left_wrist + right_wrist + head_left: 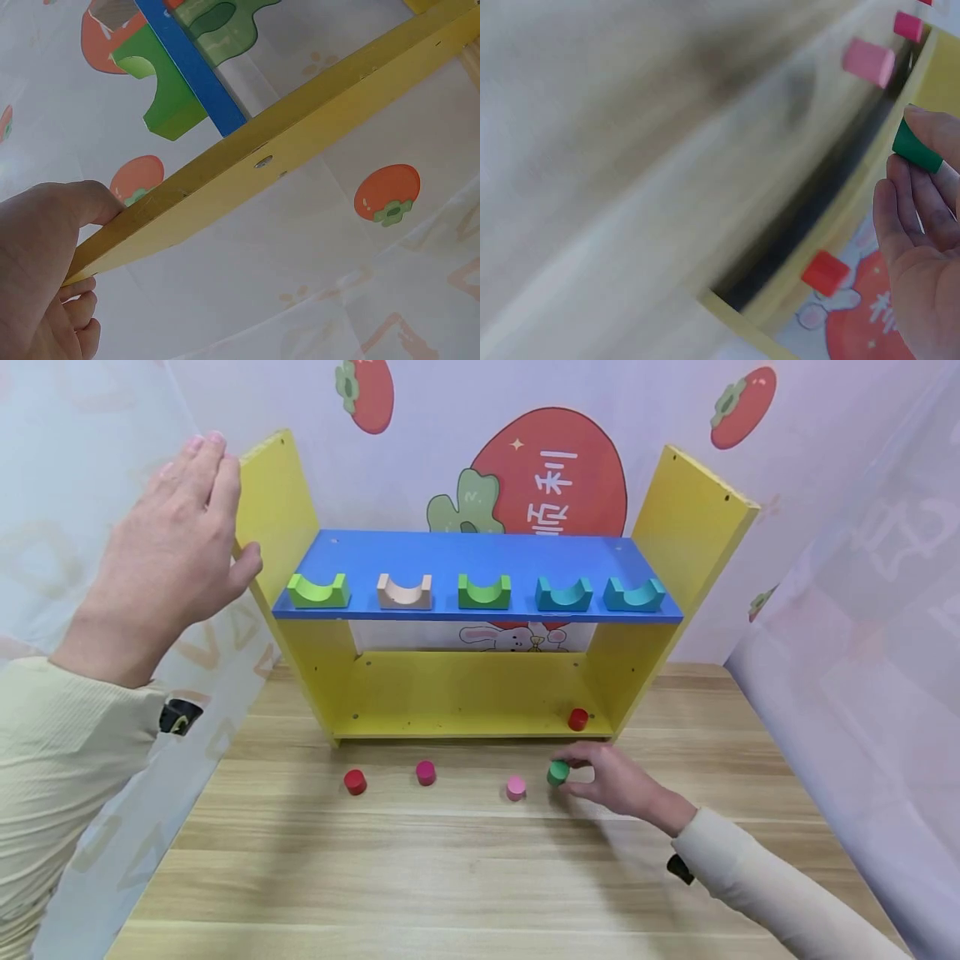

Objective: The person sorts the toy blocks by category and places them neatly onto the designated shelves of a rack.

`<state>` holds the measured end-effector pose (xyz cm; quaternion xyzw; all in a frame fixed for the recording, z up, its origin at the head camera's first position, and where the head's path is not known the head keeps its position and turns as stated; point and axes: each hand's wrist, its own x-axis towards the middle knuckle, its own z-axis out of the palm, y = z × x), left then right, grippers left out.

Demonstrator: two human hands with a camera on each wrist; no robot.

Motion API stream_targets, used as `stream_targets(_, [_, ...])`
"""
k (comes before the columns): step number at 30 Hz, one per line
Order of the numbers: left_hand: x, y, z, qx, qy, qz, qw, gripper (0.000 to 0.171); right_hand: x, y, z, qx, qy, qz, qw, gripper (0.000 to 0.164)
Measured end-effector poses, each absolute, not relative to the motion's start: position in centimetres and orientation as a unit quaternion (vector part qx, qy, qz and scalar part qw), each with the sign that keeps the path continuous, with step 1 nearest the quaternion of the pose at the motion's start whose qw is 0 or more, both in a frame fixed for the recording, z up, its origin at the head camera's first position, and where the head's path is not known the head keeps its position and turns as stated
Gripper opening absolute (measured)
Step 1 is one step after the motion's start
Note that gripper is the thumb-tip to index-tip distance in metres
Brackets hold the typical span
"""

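My left hand (168, 543) grips the outer edge of the left yellow side panel (277, 502), thumb on one face and fingers on the other in the left wrist view. The panel belongs to a small shelf with a blue board (472, 556). In front of its lower right, my right hand (611, 779) pinches a green cylinder block (558, 772) between thumb and fingers. Left of it on the table stand a pink cylinder (515, 788), a magenta cylinder (425, 773) and a red cylinder (355, 782).
Several curved cradle blocks, among them a dark green one (483, 593) and a beige one (405, 593), line the blue board's front edge. Another red cylinder (577, 719) sits on the yellow bottom board (465, 693). The right side panel (690, 527) rises above the blue board.
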<state>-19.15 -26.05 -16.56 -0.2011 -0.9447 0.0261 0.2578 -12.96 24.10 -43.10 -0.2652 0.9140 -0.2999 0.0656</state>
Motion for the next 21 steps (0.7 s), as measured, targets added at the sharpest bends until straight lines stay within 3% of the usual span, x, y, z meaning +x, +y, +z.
stream_targets(10, [-19.2,-26.0,-16.4,-0.193,-0.950,0.045,0.243,0.085,-16.2,23.7,-39.4,-0.273,0.913,-0.295,0.066,0.039])
stream_targets(21, [-19.2,-26.0,-16.5,-0.192,-0.948,0.045,0.248,0.085,-19.2,23.7,-38.4,-0.280,0.925,-0.247,0.076,0.040])
